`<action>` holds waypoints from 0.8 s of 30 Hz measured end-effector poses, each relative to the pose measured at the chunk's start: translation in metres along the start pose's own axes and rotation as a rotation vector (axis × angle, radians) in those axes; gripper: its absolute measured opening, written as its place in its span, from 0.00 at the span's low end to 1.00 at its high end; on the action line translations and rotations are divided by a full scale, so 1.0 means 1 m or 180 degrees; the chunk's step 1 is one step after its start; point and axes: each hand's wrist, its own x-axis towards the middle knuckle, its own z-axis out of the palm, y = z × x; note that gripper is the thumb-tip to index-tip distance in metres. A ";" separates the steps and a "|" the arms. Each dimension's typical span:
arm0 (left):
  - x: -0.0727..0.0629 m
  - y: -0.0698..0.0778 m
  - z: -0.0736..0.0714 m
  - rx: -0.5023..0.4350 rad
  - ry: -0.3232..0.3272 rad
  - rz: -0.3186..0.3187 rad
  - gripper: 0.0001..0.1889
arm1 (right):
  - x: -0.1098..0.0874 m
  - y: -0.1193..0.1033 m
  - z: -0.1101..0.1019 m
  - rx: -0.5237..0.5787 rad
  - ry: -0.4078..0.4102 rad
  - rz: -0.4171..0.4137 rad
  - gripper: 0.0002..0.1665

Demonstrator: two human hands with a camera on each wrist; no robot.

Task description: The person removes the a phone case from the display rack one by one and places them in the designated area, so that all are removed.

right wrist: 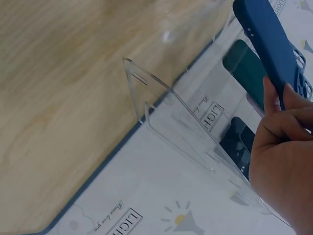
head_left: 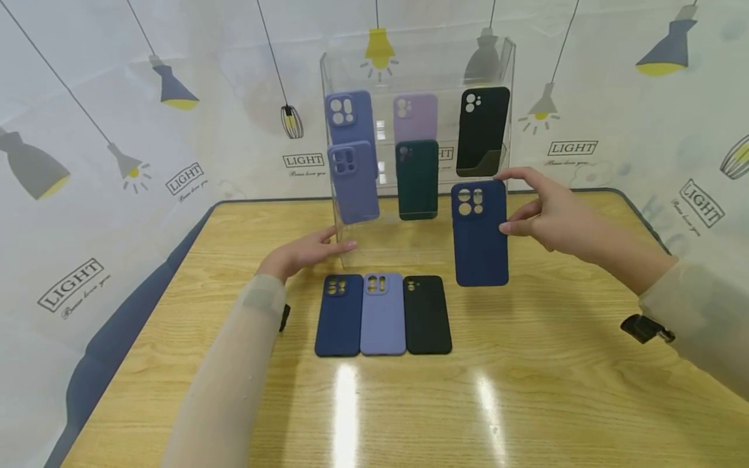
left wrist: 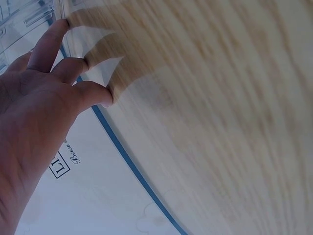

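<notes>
Right grip (head_left: 547, 218): thumb and forefinger clamped on a navy case (head_left: 480, 240), pinching its right edge near the top corner.
Left grip (head_left: 310, 252): fingertips touch the lower left side of the clear stand (head_left: 509, 65), thumb in front; whether they pinch the panel, I cannot tell.
Navy case: held upright above the bench (head_left: 556, 364), in front of the stand's lower right part.
Case body: looks thin and matte, so probably light, slightly bendy, not very slippery and hard to break.
Case rim: seems the best place to take hold; a pinch there leaves the back and the bottom edge free, though holding one side only could let it twist.
Camera cutouts (head_left: 470, 201): the narrow strips between the holes are likely the weakest part; better not to hook or press them.
Stand edges: see-through and easy to misjudge; probably stiff, and a knock could shift the stand.
Racked neighbours: the upper black case (head_left: 482, 130) sits just above in the head view, leaving little room that way; the green case (head_left: 417, 179) stands to the left across a narrow gap.
Bench row: a second navy case (head_left: 339, 315), a lilac case (head_left: 383, 315) and a flat black case (head_left: 429, 315) lie side by side, below and left.
Bench room: widest to the right and toward the person.
</notes>
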 end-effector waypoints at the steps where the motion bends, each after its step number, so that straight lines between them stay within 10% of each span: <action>1: 0.000 0.000 0.000 0.0007 0.0008 -0.0006 0.57 | 0.000 0.003 0.002 0.0005 -0.0079 0.0038 0.50; 24: -0.003 0.002 0.000 0.0056 0.0039 -0.0047 0.59 | 0.002 0.073 0.057 0.0698 -0.0928 0.0560 0.50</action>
